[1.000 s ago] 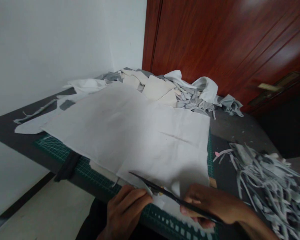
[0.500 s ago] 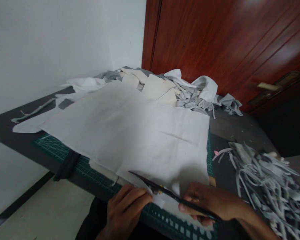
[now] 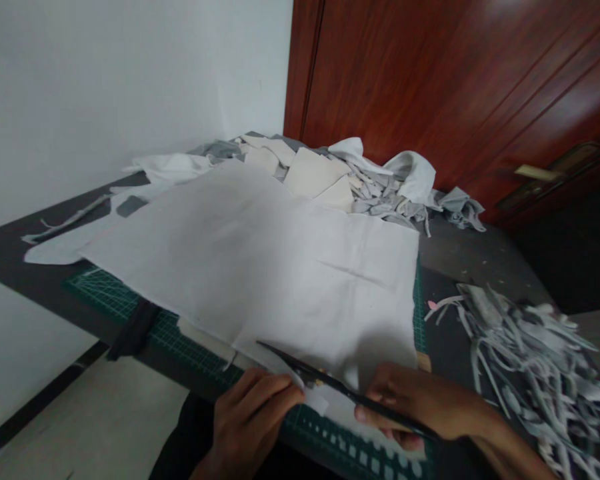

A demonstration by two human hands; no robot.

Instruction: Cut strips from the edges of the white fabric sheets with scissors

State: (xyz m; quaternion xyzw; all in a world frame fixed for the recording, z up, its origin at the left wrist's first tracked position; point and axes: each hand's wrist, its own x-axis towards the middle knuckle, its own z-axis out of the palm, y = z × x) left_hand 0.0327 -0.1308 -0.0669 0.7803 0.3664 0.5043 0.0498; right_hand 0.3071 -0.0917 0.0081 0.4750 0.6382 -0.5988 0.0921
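Observation:
A large sheet of white fabric [image 3: 260, 253] lies spread over the green cutting mat [image 3: 180, 340]. My right hand [image 3: 420, 400] is wrapped around the handles of black scissors [image 3: 330, 381], whose blades point left along the fabric's near edge. The upper blade lies over the white sheet; the lower one is mostly hidden beneath it. My left hand [image 3: 255, 413] is closed on the near edge of the fabric, just left of the scissors' pivot, with its fingertips close to the blades. A narrow flap of fabric [image 3: 316, 401] hangs beside those fingertips.
Cream and grey fabric scraps [image 3: 320, 177] are heaped along the back of the dark table [image 3: 10, 247]. A tangle of grey strips [image 3: 540, 380] covers the right side. A black strap-like item [image 3: 135, 330] hangs over the front edge. Behind stand a white wall and a wooden door [image 3: 430, 87].

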